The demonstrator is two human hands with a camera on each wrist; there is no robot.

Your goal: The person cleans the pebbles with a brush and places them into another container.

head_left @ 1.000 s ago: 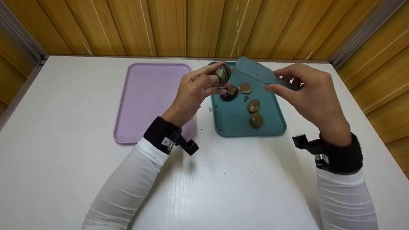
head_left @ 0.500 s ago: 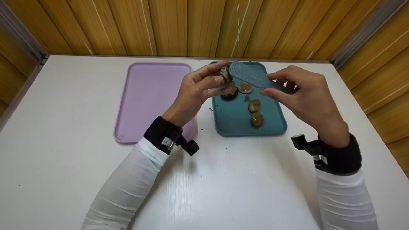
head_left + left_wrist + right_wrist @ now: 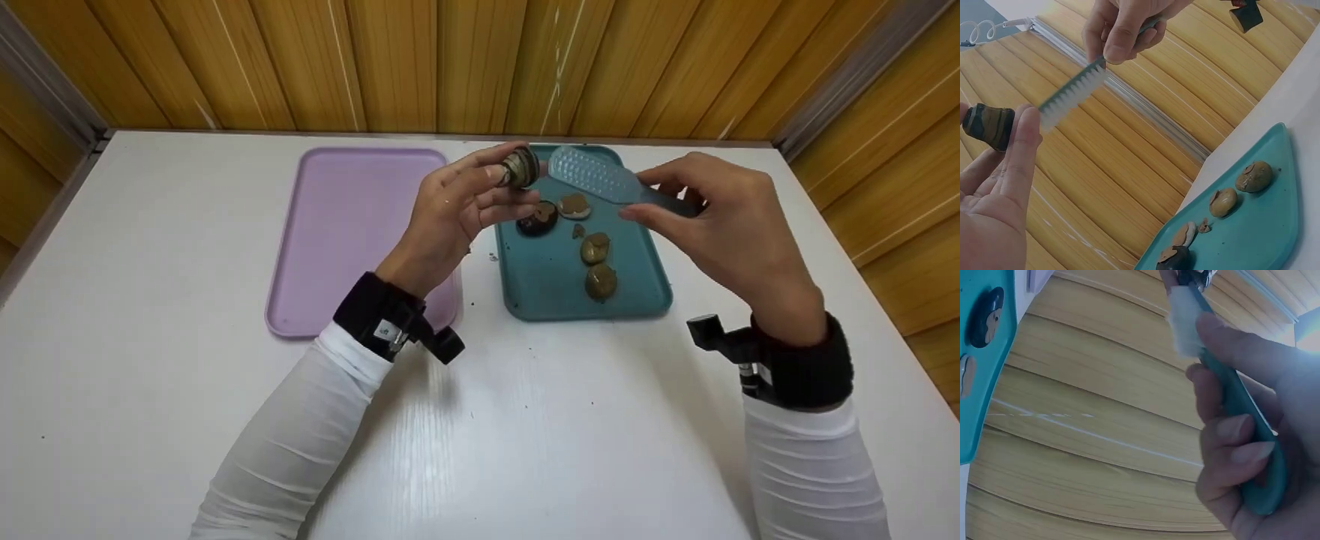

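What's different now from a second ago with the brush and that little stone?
The right hand has swung the brush down and leftward, so its head now sits right beside the stone pinched in the left hand. Both hands keep their grips. The teal tray with its four stones and the purple tray have not moved.
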